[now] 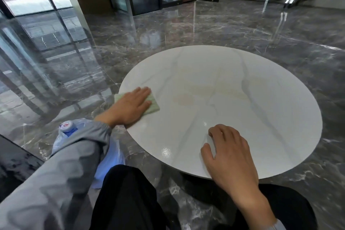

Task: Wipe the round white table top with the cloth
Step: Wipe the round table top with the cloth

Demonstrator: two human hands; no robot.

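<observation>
The left hand [130, 106] covers most of the cloth [154, 108] at the table top's [242, 99] left edge, and the bottle [66, 126] beside the sleeve [74, 155] is blurred and half hidden.

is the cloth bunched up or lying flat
Flat: the green cloth lies as a square under the left hand, fingers straight, at the left edge of the table top.

grey jacket sleeve [56, 170] with gathered cuff, black trousers [127, 198].

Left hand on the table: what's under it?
A pale green cloth, flat on the round white table top at its left edge. The left hand hides the cloth's middle.
</observation>
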